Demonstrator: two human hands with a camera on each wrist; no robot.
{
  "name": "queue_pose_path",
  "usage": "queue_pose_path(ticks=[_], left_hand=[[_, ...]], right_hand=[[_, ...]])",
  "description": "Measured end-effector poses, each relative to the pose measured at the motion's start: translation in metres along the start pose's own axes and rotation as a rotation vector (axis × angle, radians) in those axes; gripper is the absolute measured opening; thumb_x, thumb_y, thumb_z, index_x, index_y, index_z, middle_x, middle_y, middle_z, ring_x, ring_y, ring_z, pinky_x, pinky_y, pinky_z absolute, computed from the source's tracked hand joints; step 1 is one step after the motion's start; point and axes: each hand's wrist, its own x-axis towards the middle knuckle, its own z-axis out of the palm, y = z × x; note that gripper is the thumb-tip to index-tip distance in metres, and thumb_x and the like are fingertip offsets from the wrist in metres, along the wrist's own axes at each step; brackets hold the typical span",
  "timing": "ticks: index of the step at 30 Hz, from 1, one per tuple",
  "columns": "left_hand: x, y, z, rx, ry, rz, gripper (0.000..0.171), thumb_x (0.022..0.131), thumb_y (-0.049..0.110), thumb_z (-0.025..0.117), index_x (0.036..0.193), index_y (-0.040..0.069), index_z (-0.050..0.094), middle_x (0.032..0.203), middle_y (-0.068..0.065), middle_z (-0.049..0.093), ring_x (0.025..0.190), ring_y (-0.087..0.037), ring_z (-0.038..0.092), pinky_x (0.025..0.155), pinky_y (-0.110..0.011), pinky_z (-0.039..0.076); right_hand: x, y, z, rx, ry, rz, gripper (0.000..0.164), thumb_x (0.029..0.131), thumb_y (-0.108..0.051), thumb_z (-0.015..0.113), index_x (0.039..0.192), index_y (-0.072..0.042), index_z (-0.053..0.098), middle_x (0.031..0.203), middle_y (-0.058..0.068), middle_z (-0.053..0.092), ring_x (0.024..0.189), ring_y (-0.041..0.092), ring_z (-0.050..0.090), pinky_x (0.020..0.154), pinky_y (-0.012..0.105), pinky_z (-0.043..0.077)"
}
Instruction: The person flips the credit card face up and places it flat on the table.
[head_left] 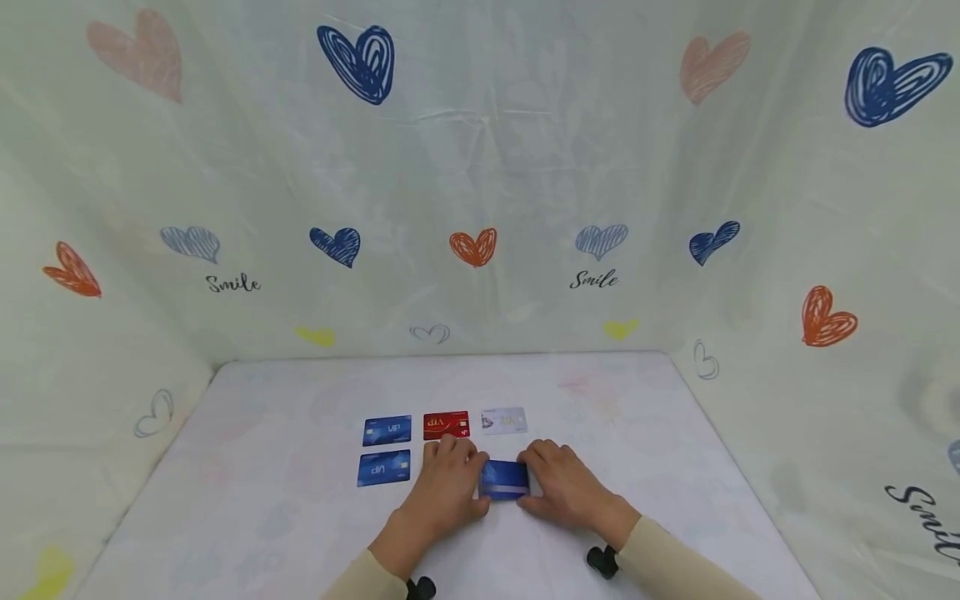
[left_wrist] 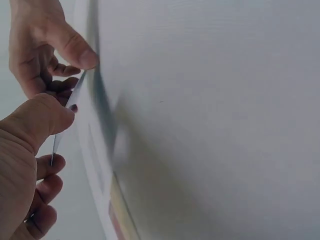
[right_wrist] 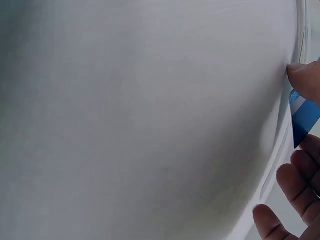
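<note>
A blue card with a pale stripe along its near side (head_left: pixel 504 480) spans the gap between both hands, at the front middle of the table. My left hand (head_left: pixel 446 483) pinches its left side; in the left wrist view, the thumb lies on one face of the card (left_wrist: pixel 60 137) and a fingertip shows behind it. At the right side, my right hand (head_left: pixel 566 487) pinches the card (right_wrist: pixel 304 122) between thumb and fingers. Just beyond the left fingers lies a red VIP card (head_left: pixel 446 424), partly covered by them.
Left of the hands, two blue VIP cards lie one behind the other, a far one (head_left: pixel 387 430) and a near one (head_left: pixel 384 468). A silvery white card (head_left: pixel 504 420) lies right of the red one. White cloth covers the table (head_left: pixel 285 417); a heart-printed curtain (head_left: pixel 480 167) surrounds it.
</note>
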Motion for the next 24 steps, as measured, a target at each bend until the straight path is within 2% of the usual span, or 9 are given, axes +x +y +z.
queue_pose_path(ticks=[4,7,11,16,20,24], left_hand=[[0.006,-0.002,-0.013,0.001,0.023,0.009,0.067,0.082,0.050,0.087,0.137,0.015,0.069,0.129,-0.006,0.064,0.120,-0.026,0.048,0.101,-0.049,0.041],[0.011,-0.002,-0.021,-0.004,0.041,0.016,0.066,0.084,0.048,0.087,0.138,0.014,0.068,0.131,-0.007,0.063,0.121,-0.027,0.048,0.104,-0.051,0.042],[0.016,0.001,-0.028,-0.037,0.065,0.043,0.065,0.085,0.046,0.086,0.138,0.013,0.066,0.133,-0.007,0.063,0.122,-0.028,0.049,0.108,-0.054,0.042],[0.016,0.002,-0.029,-0.064,0.082,0.039,0.073,0.086,0.048,0.086,0.145,0.013,0.061,0.133,-0.007,0.064,0.124,-0.028,0.049,0.108,-0.053,0.042],[0.015,-0.001,-0.026,-0.065,0.089,0.009,0.082,0.084,0.052,0.087,0.150,0.012,0.057,0.130,-0.008,0.064,0.125,-0.028,0.049,0.107,-0.053,0.041],[0.017,-0.003,-0.022,-0.109,0.069,-0.006,0.079,0.084,0.050,0.087,0.148,0.014,0.060,0.126,-0.007,0.064,0.121,-0.028,0.049,0.106,-0.053,0.040]], right_hand=[[0.010,-0.001,0.001,-0.050,0.041,-0.001,0.058,0.088,-0.048,0.083,0.128,-0.010,0.065,0.120,0.002,0.063,0.110,0.018,0.060,0.091,0.041,0.055],[0.017,-0.003,0.002,-0.014,0.055,0.019,0.057,0.088,-0.046,0.084,0.127,-0.009,0.065,0.119,0.002,0.063,0.107,0.018,0.060,0.090,0.042,0.056],[0.023,-0.007,0.005,0.120,0.049,0.073,0.052,0.089,-0.039,0.083,0.128,-0.009,0.065,0.119,0.002,0.063,0.106,0.017,0.061,0.095,0.043,0.056],[0.024,-0.010,0.007,0.318,0.047,0.112,0.049,0.092,-0.030,0.082,0.131,-0.008,0.063,0.124,0.002,0.063,0.105,0.015,0.063,0.094,0.037,0.057],[0.023,-0.010,0.005,0.403,0.080,0.090,0.048,0.093,-0.027,0.082,0.130,-0.007,0.061,0.126,0.005,0.063,0.104,0.018,0.064,0.091,0.036,0.057],[0.024,-0.009,0.003,0.456,0.085,0.069,0.048,0.094,-0.030,0.082,0.131,-0.007,0.061,0.127,0.005,0.062,0.105,0.021,0.066,0.092,0.036,0.058]])
